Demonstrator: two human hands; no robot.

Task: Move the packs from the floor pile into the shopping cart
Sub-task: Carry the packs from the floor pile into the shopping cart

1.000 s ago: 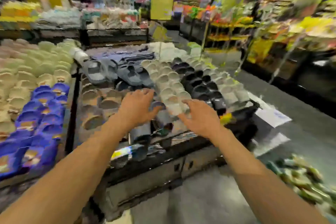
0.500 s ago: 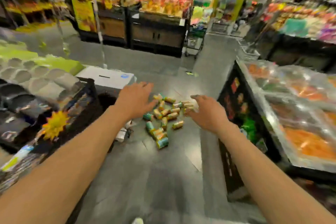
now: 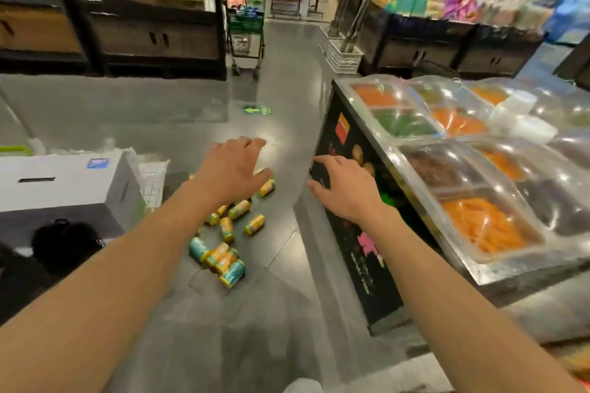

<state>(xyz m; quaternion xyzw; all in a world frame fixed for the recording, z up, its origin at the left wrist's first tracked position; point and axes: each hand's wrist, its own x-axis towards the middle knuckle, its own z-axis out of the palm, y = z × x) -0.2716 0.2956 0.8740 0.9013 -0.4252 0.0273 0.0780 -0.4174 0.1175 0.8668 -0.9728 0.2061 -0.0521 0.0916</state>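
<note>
Many yellow-and-teal packs (image 3: 227,234) are lying scattered on the grey floor (image 3: 178,112), between a white box (image 3: 64,182) and a black-fronted counter (image 3: 354,233) of covered food trays. Both bare hands are hanging over them, holding nothing: the left hand (image 3: 231,169) and right hand (image 3: 346,190), each grip loose, fingers spreading.

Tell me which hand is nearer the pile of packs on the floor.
Left. The left hand hovers above the pile of packs, overlapping its far end; the right hand is off to its right, before the deli counter.
</note>
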